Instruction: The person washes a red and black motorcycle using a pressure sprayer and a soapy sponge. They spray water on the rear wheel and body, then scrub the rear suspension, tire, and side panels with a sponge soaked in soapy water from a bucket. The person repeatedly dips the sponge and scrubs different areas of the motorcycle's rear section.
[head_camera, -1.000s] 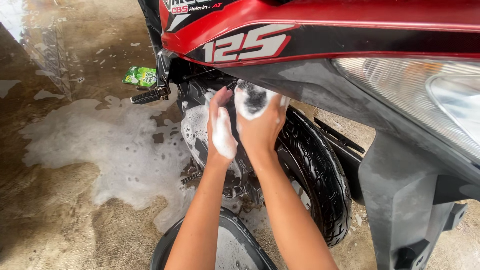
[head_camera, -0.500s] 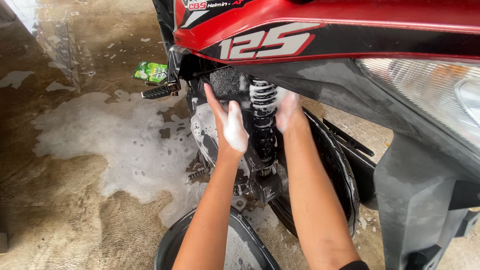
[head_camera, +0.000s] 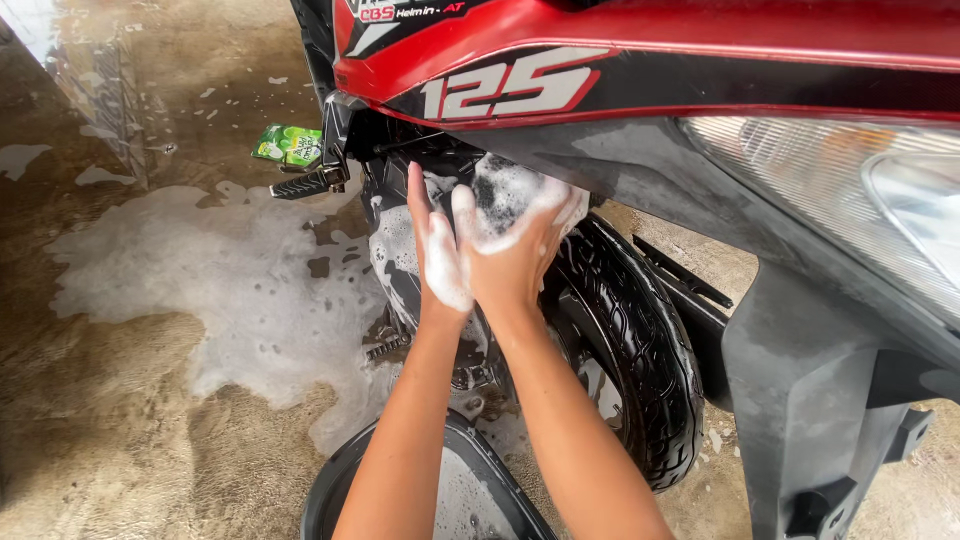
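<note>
A soapy sponge sits pressed under the motorbike's red side panel, just above the black rear tyre. The right hand is clamped around it; the left hand, flat and foamy, touches beside it. Suds spread over the wet concrete floor; a black basin stands below the arms.

Green sachet on wet concrete floor, white foam patch beside it, dark basin at bottom.
</note>
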